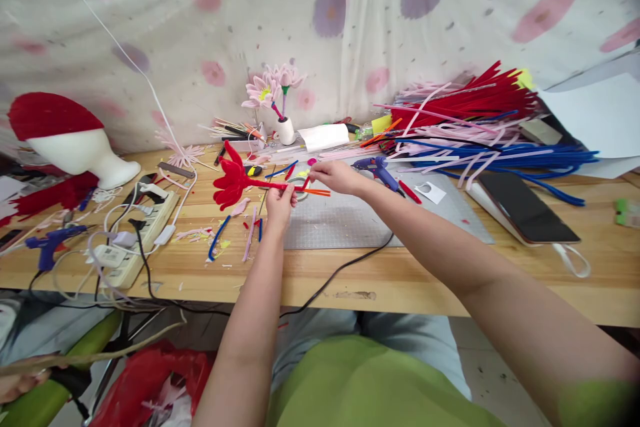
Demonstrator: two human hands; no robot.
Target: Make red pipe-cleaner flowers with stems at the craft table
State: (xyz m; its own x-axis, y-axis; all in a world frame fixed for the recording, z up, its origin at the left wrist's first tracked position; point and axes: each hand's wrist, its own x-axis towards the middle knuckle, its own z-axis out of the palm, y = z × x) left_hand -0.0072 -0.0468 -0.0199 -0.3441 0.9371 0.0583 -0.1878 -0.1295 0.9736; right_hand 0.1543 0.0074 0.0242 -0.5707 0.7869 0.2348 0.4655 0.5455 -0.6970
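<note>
A red pipe-cleaner flower (pixel 230 177) lies sideways in the air over the table, its petals to the left and its stem running right. My left hand (pixel 281 203) is closed around the stem. Past its fingers, orange pipe-cleaner ends (pixel 318 192) stick out to the right. My right hand (pixel 336 177) is closed in a pinch on a short red pipe cleaner (pixel 307 183) at the stem's right end. Both hands are above the left part of a grey cutting mat (pixel 340 223). A blue glue gun (pixel 383 173) rests on the mat behind my right forearm.
A power strip (pixel 145 237) with tangled cables and a second glue gun (pixel 49 245) lie left. A foam head (pixel 75 140) stands behind them. Pink flowers stand in a white vase (pixel 285 131). Red pipe cleaners (pixel 475 103) and a phone (pixel 530 207) are right.
</note>
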